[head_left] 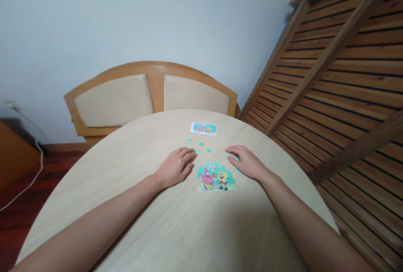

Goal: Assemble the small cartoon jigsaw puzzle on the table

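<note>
A partly joined jigsaw puzzle point(217, 177) with a pink starfish and a yellow sponge figure lies flat between my hands, its upper edge ragged. My left hand point(177, 166) rests on the table to its left, fingers stretched out, the tips beside loose turquoise puzzle pieces point(209, 150). To the right of the puzzle my right hand point(245, 160) lies with thumb and fingers apart. A bit of turquoise, seemingly another piece, shows by its thumb, partly hidden. Beyond the loose pieces is a reference picture card point(204, 128) with the same figures.
The round pale wooden table point(141, 230) carries everything. Behind it stands a wooden headboard-like seat back point(154, 70) with cream panels, against a white wall. A slatted wooden frame point(330, 74) leans at the right. A white cable point(40, 167) hangs at the left.
</note>
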Action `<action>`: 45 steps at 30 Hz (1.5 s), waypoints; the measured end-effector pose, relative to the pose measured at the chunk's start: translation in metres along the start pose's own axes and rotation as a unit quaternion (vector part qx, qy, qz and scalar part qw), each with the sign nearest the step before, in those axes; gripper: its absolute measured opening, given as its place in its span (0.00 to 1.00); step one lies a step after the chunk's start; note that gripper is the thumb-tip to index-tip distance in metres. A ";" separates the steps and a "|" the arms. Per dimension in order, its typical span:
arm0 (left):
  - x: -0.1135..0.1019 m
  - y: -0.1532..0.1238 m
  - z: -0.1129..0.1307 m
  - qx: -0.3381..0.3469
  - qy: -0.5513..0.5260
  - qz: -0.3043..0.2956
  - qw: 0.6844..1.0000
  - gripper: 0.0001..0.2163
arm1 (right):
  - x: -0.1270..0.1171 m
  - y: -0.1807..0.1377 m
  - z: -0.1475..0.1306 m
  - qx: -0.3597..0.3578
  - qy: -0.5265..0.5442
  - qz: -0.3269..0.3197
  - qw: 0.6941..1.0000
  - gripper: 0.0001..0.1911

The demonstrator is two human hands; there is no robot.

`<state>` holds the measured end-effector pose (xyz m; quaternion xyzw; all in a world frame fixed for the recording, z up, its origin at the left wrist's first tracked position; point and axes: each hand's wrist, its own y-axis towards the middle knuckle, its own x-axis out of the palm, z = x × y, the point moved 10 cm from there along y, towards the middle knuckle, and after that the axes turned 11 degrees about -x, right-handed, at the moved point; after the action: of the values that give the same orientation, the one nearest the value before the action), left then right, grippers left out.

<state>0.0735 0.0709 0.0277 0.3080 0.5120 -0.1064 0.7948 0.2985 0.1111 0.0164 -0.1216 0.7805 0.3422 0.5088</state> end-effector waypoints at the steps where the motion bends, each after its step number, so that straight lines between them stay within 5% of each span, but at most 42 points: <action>1: 0.000 0.000 0.004 0.012 0.001 -0.006 1.000 0.16 | 0.002 0.002 -0.004 0.005 -0.011 -0.001 1.000 0.16; 11: -0.002 -0.018 0.058 0.165 -0.076 -0.108 0.977 0.14 | 0.027 0.022 -0.063 -0.044 -0.013 -0.065 0.997 0.21; 20: 0.002 -0.018 0.054 0.153 -0.096 -0.121 0.976 0.16 | 0.003 0.017 -0.031 0.010 0.012 -0.022 1.000 0.05; 26: 0.001 -0.018 0.056 0.150 -0.097 -0.120 0.977 0.15 | 0.012 0.011 -0.014 0.048 0.119 -0.020 0.992 0.12; 45: 0.000 -0.016 0.047 0.081 -0.004 -0.072 0.994 0.14 | -0.003 -0.004 0.007 0.036 0.017 -0.049 0.998 0.09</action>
<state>0.1010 0.0305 0.0348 0.3332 0.5192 -0.2056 0.7597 0.3065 0.1123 0.0161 -0.1464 0.7940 0.2864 0.5159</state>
